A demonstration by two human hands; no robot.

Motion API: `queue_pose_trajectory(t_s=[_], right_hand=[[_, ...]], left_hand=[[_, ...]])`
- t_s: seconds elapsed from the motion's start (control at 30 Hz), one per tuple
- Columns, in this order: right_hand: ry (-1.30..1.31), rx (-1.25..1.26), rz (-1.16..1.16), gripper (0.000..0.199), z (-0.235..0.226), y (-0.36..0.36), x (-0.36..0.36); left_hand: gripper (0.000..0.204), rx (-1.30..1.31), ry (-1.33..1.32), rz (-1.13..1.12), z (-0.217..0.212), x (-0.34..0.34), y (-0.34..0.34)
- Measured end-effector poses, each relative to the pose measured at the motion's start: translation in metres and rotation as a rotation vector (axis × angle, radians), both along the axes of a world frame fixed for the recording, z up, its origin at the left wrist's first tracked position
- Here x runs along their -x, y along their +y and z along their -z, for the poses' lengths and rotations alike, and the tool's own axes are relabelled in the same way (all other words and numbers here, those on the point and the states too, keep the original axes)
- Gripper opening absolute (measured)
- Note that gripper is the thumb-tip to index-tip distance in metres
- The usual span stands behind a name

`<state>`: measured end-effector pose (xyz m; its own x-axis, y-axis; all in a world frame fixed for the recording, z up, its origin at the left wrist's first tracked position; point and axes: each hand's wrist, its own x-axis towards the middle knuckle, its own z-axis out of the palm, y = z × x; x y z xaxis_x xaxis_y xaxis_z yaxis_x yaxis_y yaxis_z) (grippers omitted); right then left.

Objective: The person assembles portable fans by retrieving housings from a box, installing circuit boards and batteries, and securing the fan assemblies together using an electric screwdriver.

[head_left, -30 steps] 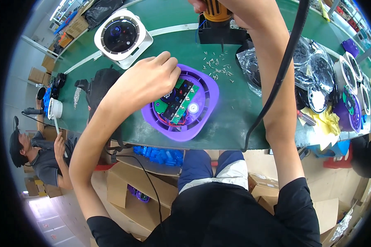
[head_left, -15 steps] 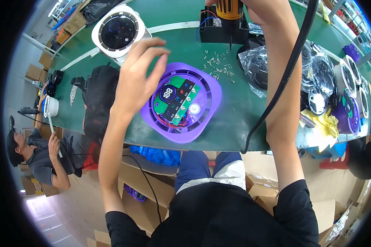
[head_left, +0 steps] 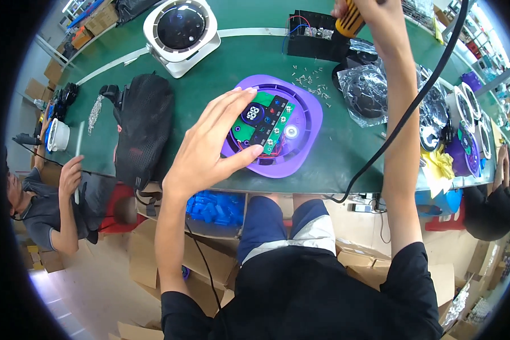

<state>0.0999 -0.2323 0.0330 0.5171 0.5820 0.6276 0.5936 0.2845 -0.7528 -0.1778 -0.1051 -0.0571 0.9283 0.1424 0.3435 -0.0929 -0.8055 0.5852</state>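
Observation:
A purple plastic housing point(head_left: 310, 124) lies on the green bench in front of me. It holds a green circuit board point(head_left: 245, 132) with a black strip and a lit digit display. My left hand point(head_left: 207, 148) rests at the housing's left side, thumb and fingers spread, its fingertips over the board's edges. At the top of the view, my right hand point(head_left: 378, 24) grips a yellow-and-black electric screwdriver point(head_left: 350, 22), tilted beside a black screw box point(head_left: 316, 48). The tool's tip is hidden at the box. Small screws point(head_left: 313, 79) lie scattered between box and housing.
A white appliance with a round black face point(head_left: 181, 28) stands at the back left, near a black backpack point(head_left: 144, 127). Plastic-wrapped black parts point(head_left: 364, 93) sit at right. A black cable point(head_left: 405, 116) hangs across my right forearm. A co-worker point(head_left: 39, 209) sits at far left.
My left hand has come down onto the housing and board. My right hand has moved right and tilted the screwdriver by the screw box. The whole view has shifted.

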Motion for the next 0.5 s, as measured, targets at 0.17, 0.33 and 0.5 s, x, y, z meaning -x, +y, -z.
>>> queue_pose_trajectory(t_s=[0.17,0.33,0.5], right_hand=[[0.012,0.064,0.106,0.028,0.054,-0.030,-0.008],[0.163,0.162,0.158,0.023,0.090,-0.051,-0.002],[0.126,0.115,0.189,0.019,0.093,-0.038,0.024]], left_hand=[[0.079,-0.110,-0.002,-0.041,-0.005,0.016,0.012],[0.077,-0.137,-0.011,-0.032,-0.007,0.011,0.013],[0.079,-0.076,-0.013,-0.068,-0.006,0.008,0.005]])
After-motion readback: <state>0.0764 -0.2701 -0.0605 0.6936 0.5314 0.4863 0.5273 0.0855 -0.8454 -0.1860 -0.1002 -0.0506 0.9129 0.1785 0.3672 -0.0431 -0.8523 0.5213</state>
